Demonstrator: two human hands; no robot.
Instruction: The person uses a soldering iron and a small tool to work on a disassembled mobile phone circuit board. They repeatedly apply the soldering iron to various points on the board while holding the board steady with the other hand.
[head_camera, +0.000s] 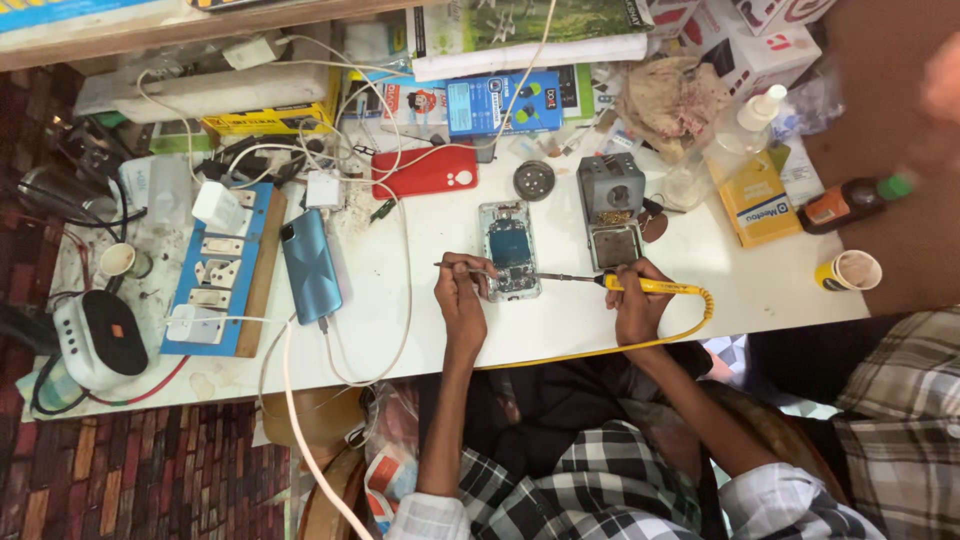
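Far left of the white worktable (600, 310): a white-and-black rounded device (98, 338) with a red cable, and a small paper cup (122, 260) above it. Next along, a blue switchboard with white sockets and plugs (222, 275), tangled in white cables. Just right of it, a blue smartphone lying face down (310, 265), a white cable plugged into its lower end. Above and further right, a red phone case (425, 170) lying flat.

Near the table's middle, an opened smartphone with its back removed and blue inner parts exposed (510, 250), lying flat near the front edge. Left hand (460, 295) pinched narrowly on thin metal tweezers (462, 266), tips reaching toward the opened phone's left side. Right hand (635, 300) closed round the yellow-handled soldering iron (645, 285), metal tip pointed left at the phone's lower edge, yellow cord looping off to the right and back along the table front.

Beyond the phone, a round dark metal disc (534, 180) and a grey soldering iron stand with a sponge tray (612, 210). Further right, a yellow box (755, 198), a brown bottle with a green cap (850, 200), and a yellow paper cup (848, 270) near the table's right end.
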